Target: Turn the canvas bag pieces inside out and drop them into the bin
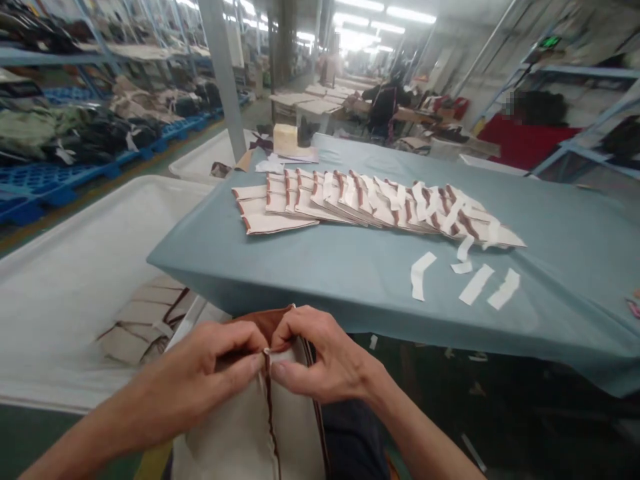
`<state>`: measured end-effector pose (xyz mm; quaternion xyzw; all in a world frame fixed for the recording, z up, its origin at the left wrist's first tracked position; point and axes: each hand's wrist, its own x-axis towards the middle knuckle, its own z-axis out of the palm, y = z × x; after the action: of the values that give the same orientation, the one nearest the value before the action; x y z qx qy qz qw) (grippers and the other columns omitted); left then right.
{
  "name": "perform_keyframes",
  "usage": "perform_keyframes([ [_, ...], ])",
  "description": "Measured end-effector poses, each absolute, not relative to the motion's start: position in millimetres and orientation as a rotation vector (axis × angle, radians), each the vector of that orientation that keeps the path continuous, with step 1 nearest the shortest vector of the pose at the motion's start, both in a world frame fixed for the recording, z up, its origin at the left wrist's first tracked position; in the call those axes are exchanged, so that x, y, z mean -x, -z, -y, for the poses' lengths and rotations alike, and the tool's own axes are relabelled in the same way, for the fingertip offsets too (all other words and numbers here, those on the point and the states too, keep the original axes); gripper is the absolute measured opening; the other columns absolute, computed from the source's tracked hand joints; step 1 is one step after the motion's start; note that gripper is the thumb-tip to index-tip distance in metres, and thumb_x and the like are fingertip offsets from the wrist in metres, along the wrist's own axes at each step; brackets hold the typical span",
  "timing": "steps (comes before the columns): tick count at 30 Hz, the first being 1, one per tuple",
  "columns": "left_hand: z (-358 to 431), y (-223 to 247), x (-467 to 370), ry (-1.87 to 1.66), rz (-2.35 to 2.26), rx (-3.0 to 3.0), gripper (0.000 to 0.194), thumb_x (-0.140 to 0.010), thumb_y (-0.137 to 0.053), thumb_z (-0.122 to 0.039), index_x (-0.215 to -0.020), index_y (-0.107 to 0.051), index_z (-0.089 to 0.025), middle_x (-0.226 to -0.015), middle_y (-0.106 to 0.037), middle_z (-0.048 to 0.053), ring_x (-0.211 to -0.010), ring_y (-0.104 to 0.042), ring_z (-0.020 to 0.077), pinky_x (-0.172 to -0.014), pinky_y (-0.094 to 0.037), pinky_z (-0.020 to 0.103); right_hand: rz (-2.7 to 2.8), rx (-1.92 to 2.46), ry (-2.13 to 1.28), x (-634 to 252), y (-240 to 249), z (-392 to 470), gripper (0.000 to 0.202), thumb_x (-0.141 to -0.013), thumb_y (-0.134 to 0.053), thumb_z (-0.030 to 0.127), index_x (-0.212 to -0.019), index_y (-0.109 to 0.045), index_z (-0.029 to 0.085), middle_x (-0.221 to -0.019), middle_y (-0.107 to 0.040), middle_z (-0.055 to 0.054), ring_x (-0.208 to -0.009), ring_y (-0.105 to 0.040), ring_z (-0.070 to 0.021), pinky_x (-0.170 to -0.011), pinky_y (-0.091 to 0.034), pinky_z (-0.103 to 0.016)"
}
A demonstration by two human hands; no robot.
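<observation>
Bright lamps (411, 15) hang over a long workshop, and before me stands a table (325, 267) with a blue cover. From my far seat I judge the cream cloth (225, 433) to be light, rather soft on its faces but stiffer along the brown seam (271, 407), where layers seem to meet. It is at the near side of the table, below the table's edge. The left hand (220, 363) has thumb and fingers closed together on the top edge at one side of the seam; the right hand (335, 353) pinches the same edge at the other side, the two thumb tips very near each other. I would take hold exactly at this edge, because it offers some thickness; the flat face could sag or crease, I think, yet it looks neither fragile nor slippery. To the left, a white bin (125, 220) contains similar cream goods (143, 320) with brown trim, lying low; how many, I cannot tell. A second bin (200, 153) behind holds something brownish, too small to name. Blue pallets (30, 177) carry heaps of fabric. On the table, overlapping panels (280, 220) make a row, with white strips (476, 283) nearby.
</observation>
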<state>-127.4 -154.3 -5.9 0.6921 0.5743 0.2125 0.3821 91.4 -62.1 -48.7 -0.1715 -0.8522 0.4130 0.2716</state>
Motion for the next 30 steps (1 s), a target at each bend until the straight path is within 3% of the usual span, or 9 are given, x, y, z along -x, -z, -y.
perform_keyframes([
  [4,141,4,131,-0.493,-1.379,-1.629,0.037,-0.100,-0.056,-0.047,-0.083,-0.076,-0.020,-0.079,-0.075,0.002,-0.071,-0.065,0.0187,-0.062,-0.046,0.026,2.303,0.472,-1.153,-93,57,56,0.025,-0.090,-0.084,0.035,-0.086,-0.061,0.024,-0.083,-0.072,0.003,-0.077,-0.064,-0.0161,-0.084,-0.049,-0.030],
  [9,138,5,126,-0.611,-1.479,-1.954,0.022,-0.093,-0.055,-0.022,-0.084,-0.075,-0.021,-0.066,-0.068,-0.004,-0.058,-0.057,0.0129,-0.058,-0.038,0.025,2.369,0.455,-0.983,-93,56,54,0.013,-0.093,-0.074,0.026,-0.085,-0.065,0.023,-0.077,-0.073,0.001,-0.070,-0.063,-0.0159,-0.073,-0.041,-0.029],
  [14,147,4,119,-0.758,-1.495,-2.284,0.020,-0.097,-0.053,-0.010,-0.089,-0.067,-0.022,-0.079,-0.073,-0.005,-0.067,-0.068,0.0107,-0.064,-0.046,0.023,2.513,0.444,-0.722,-90,45,56,0.014,-0.091,-0.061,0.022,-0.077,-0.062,0.022,-0.067,-0.071,-0.001,-0.061,-0.061,-0.0173,-0.066,-0.034,-0.034],
  [20,157,6,121,-0.778,-1.446,-2.537,0.027,-0.109,-0.049,-0.012,-0.088,-0.062,-0.024,-0.082,-0.074,-0.001,-0.069,-0.071,0.0147,-0.064,-0.049,0.027,2.379,0.365,-0.763,-90,43,59,0.018,-0.094,-0.057,0.020,-0.077,-0.065,0.022,-0.063,-0.070,0.001,-0.058,-0.061,-0.0152,-0.064,-0.036,-0.032],
  [25,161,3,127,-0.747,-1.397,-2.360,0.021,-0.106,-0.050,-0.007,-0.099,-0.063,-0.023,-0.082,-0.072,-0.005,-0.070,-0.071,0.0111,-0.066,-0.049,0.022,2.463,0.241,-0.658,-91,46,61,0.029,-0.104,-0.051,0.020,-0.076,-0.059,0.023,-0.063,-0.066,0.000,-0.058,-0.057,-0.0153,-0.061,-0.032,-0.033],
  [30,163,3,128,-0.695,-1.388,-2.482,0.028,-0.111,-0.046,-0.009,-0.089,-0.059,-0.022,-0.080,-0.065,-0.004,-0.067,-0.065,0.0122,-0.062,-0.046,0.025,2.419,0.406,-0.746,-84,45,71,0.022,-0.094,-0.056,0.019,-0.073,-0.059,0.023,-0.061,-0.062,0.002,-0.058,-0.054,-0.0141,-0.060,-0.031,-0.031],
])
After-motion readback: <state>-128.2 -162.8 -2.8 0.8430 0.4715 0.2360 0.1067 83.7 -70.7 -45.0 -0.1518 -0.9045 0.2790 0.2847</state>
